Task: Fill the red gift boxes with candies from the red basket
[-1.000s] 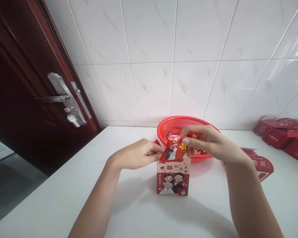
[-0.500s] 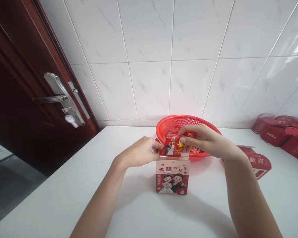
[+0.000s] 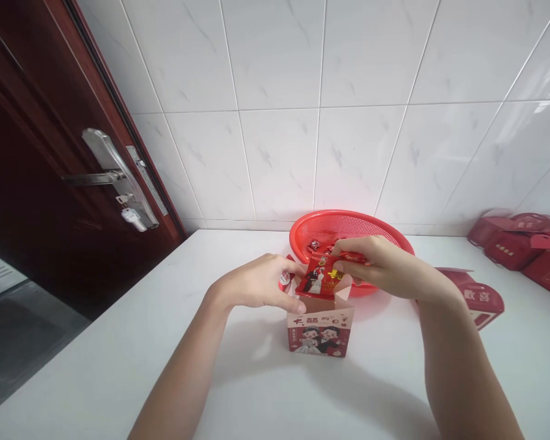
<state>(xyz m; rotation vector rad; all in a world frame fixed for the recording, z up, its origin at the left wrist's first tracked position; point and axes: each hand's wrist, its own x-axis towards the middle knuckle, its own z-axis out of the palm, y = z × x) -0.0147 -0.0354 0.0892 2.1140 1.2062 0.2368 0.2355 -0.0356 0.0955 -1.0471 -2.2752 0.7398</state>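
I saw a red snack packet [image 3: 323,275] printed with a black-and-white bride and groom and gold characters, above a pale pink and red paper box [image 3: 321,336] bearing a similar cartoon couple. Behind it sat a bright red mesh basket [image 3: 348,227]. Deep red boxes [image 3: 513,250] marked the white counter's [image 3: 119,366] far right corner, below white tiles [image 3: 275,165] veined in grey.

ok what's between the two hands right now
In the head view, a red packet printed with a bride and groom sits between the left hand and the right hand, at the mouth of the open paper gift box.
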